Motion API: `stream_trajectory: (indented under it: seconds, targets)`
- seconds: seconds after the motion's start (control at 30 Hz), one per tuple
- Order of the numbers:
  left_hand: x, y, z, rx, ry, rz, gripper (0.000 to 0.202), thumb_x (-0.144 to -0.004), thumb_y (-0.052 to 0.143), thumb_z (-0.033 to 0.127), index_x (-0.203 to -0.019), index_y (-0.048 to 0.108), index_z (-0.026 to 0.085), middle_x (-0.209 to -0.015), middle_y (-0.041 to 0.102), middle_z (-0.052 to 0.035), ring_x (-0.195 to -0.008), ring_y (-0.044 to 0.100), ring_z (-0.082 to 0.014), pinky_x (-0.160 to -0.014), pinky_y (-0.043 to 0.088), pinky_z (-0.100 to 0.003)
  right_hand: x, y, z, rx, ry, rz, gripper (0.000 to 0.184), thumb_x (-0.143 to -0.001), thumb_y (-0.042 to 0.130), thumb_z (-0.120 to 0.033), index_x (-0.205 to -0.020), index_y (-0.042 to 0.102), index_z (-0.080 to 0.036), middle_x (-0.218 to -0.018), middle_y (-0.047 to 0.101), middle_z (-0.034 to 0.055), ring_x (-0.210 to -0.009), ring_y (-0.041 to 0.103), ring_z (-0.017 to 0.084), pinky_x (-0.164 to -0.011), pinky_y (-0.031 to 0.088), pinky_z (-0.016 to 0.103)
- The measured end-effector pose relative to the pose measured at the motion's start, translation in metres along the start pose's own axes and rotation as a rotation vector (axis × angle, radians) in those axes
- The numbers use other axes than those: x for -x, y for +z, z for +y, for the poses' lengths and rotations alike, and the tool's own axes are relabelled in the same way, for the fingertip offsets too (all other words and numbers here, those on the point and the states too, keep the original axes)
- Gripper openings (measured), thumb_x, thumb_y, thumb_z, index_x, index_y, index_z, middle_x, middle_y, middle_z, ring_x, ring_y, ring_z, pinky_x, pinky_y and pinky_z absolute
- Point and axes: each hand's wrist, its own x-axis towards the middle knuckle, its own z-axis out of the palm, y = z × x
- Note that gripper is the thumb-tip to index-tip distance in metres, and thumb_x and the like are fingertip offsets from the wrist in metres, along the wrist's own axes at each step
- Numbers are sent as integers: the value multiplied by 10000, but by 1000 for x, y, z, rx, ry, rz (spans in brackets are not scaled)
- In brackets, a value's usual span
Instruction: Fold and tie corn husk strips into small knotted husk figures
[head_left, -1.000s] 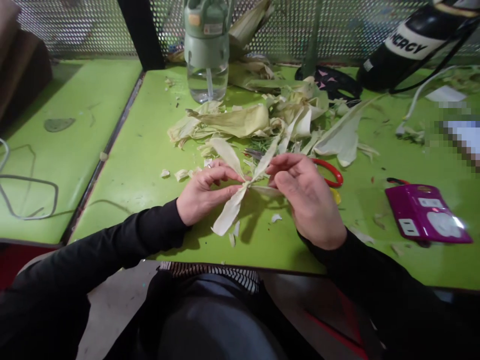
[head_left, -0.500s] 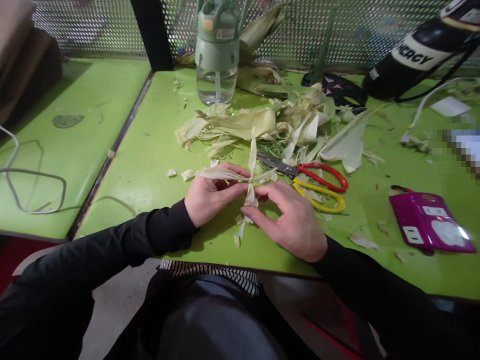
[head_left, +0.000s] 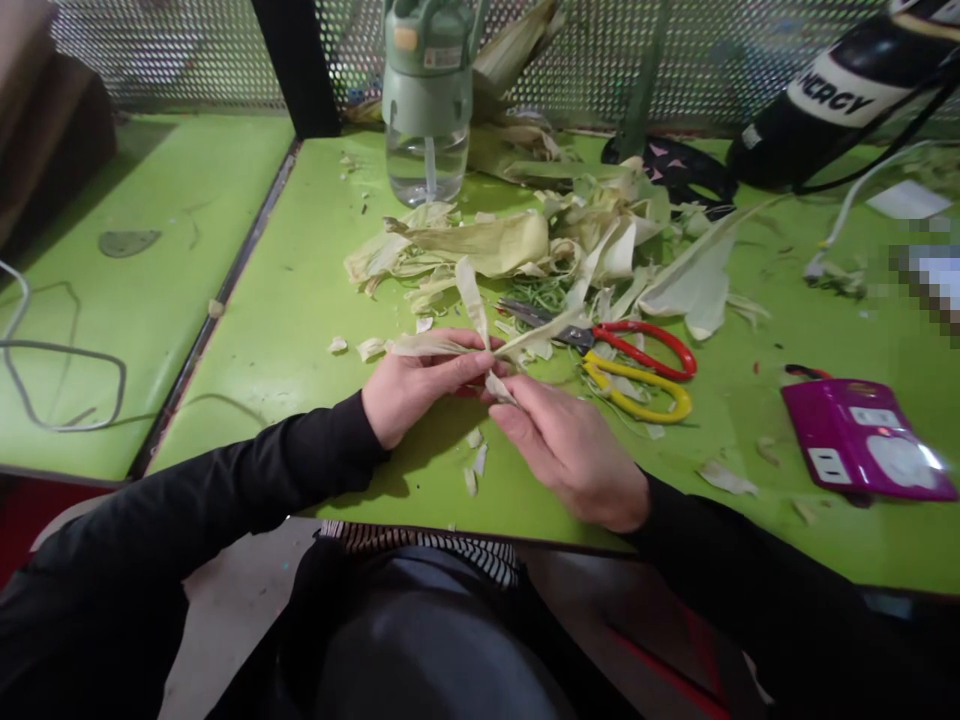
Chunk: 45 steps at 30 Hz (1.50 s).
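Above a green table, the left hand pinches a husk cross near its middle; the right hand grips its near strip. Scissors lie just beyond, loose husks past them, a bottle behind.

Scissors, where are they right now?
In the head view, the scissors lie on the green table just right of centre, beyond the right hand, with the husk pile behind them.

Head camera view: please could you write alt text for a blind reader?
Left hand and right hand hold crossed pale husk strips above a green table. Red-and-yellow-handled scissors lie near a husk pile, with a bottle behind.
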Motion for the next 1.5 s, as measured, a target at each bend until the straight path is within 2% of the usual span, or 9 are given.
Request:
stream_trajectory:
  seconds: [0.13, 0.2, 0.33, 0.43, 0.67, 0.87, 1.13, 1.3, 1.5]
  targets:
    - [-4, -1, 6, 116, -138, 115, 154, -807, 764, 174, -918, 662, 140, -756, 750, -13, -647, 705, -104, -607, 566, -200, -3, -6, 6, -386, 261, 2, 389, -1065, 309, -424, -977, 619, -207, -638, 592, -15, -556, 552, 126, -530, 460, 259]
    - [-4, -2, 8, 144, -173, 153, 110, -835, 723, 135, -918, 652, 141, -740, 745, -7, -603, 690, -91, -580, 561, -189, -4, -5, 11, -354, 276, 56, 293, -1045, 399, -392, -1071, 620, -201, -721, 654, 3, -621, 604, 134, -566, 496, 261]
    - [-4, -2, 7, 167, -178, 143, 112, -833, 724, 128, -897, 635, 149, -705, 724, 15, -572, 671, -87, -579, 567, -200, -3, 0, 15, 76, -75, 158, 281, -940, 616, -263, -1222, 616, -255, -1041, 709, 65, -860, 675, 192, -715, 562, 323]
    - [-1, 1, 4, 167, -177, 101, 147, -802, 756, 128, -864, 624, 149, -721, 733, 16, -563, 659, -86, -579, 565, -215, -1, 4, 12, 318, -331, 178, 249, -927, 629, -200, -1162, 669, -269, -988, 724, 60, -880, 677, 208, -761, 566, 345]
    - [8, 9, 1, 155, -156, -58, 175, -714, 834, 135, -797, 681, 119, -656, 721, 7, -631, 692, -102, -613, 555, -205, 9, 13, 1, 487, -633, 184, 208, -932, 553, -100, -1050, 714, -159, -897, 745, 90, -801, 664, 207, -756, 577, 351]
    - [5, 4, 1, 126, -188, -101, 222, -677, 866, 161, -804, 687, 124, -694, 729, 3, -663, 704, -117, -674, 584, -244, 8, 11, 2, 354, -633, 166, 207, -919, 601, -121, -1054, 717, -227, -857, 748, 35, -762, 674, 179, -722, 577, 332]
    - [-1, -3, 10, -45, -107, -111, 115, -764, 767, 93, -825, 669, 91, -616, 659, 17, -539, 609, -69, -585, 533, -202, -1, -3, 4, 376, -357, 309, 215, -899, 661, -150, -1091, 650, -248, -963, 773, 71, -831, 721, 220, -729, 572, 363]
    - [-2, -5, 12, -72, -212, -102, 82, -801, 722, 69, -826, 648, 94, -601, 655, 11, -542, 626, -73, -573, 525, -188, -1, -3, 5, 366, -427, 245, 242, -910, 678, -164, -1130, 631, -253, -939, 783, 44, -820, 729, 199, -733, 568, 344]
    - [-3, -8, 14, 125, -259, -64, 235, -784, 742, 81, -1003, 671, 126, -850, 762, -42, -674, 692, -92, -714, 580, -238, -1, -2, 6, 396, -478, 192, 216, -914, 648, -126, -1114, 649, -207, -921, 765, 65, -805, 693, 196, -725, 561, 339]
